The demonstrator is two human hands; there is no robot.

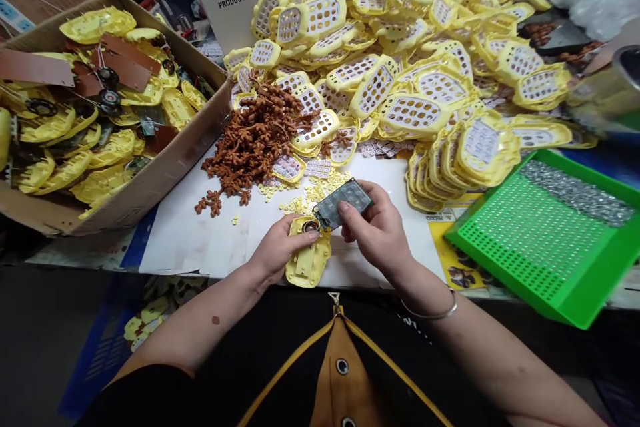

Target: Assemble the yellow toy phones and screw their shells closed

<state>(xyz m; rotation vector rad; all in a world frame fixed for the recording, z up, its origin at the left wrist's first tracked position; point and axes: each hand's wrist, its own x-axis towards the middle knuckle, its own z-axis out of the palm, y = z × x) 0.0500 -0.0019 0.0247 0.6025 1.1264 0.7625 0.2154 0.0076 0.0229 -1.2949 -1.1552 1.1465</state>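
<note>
At the near edge of the desk [200, 240], the left hand [277, 250] grips a yellow shell [306, 261], its long axis pointing away from the person. The right hand [377, 233] pinches a dark circuit board [344, 202] just above it, with the long axis slanting up to the right. A heap of brown rubber pieces [255, 140] lies beyond.
</note>
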